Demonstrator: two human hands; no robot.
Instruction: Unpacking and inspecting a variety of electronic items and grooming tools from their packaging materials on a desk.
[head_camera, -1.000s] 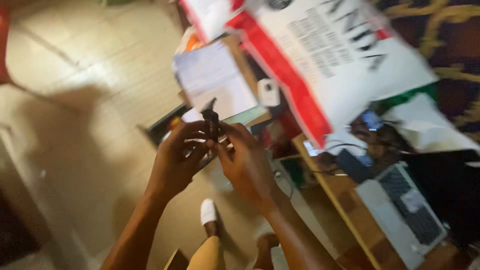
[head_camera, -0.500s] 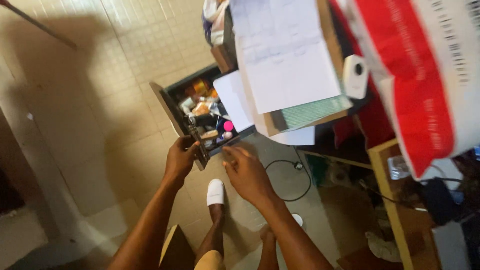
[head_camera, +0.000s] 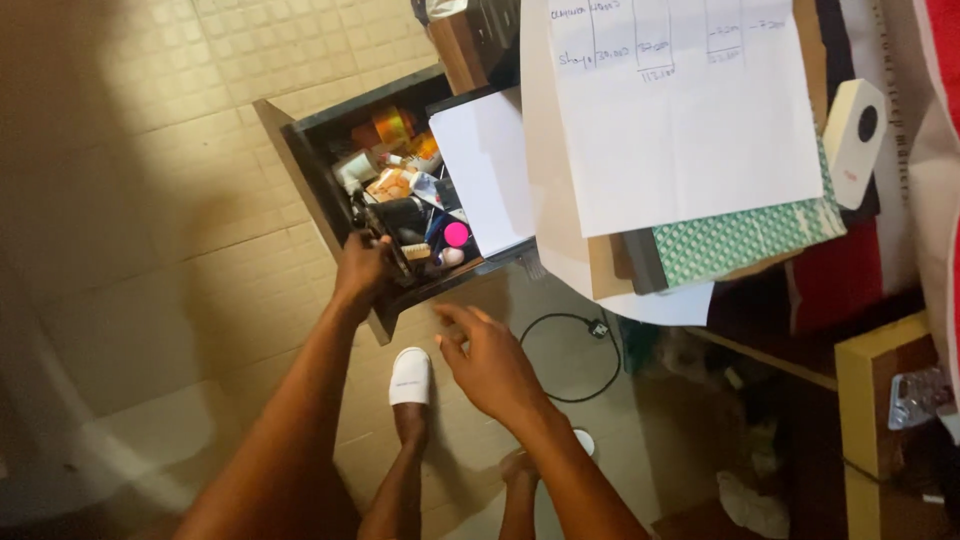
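A dark drawer (head_camera: 300, 170) stands pulled out from under a desk, crammed with small items: an orange tape roll (head_camera: 392, 126), a pink round cap (head_camera: 457, 234), a black object (head_camera: 402, 214) and packets. My left hand (head_camera: 360, 268) reaches over the drawer's front wall, fingers curled down among the contents; their tips are hidden, so I cannot tell whether they hold anything. My right hand (head_camera: 485, 358) hovers below the drawer with fingers spread, holding nothing.
White sheets of paper (head_camera: 690, 120) and a green patterned book (head_camera: 745, 240) overhang the desk above the drawer. A white small device (head_camera: 855, 140) lies at the right. On the tiled floor are a black cable (head_camera: 585, 345) and my foot in a white slipper (head_camera: 410, 375).
One second ago both hands held a small black object up in front of me. Since then my left hand has gone down into the open drawer and my right hand has let go and opened.
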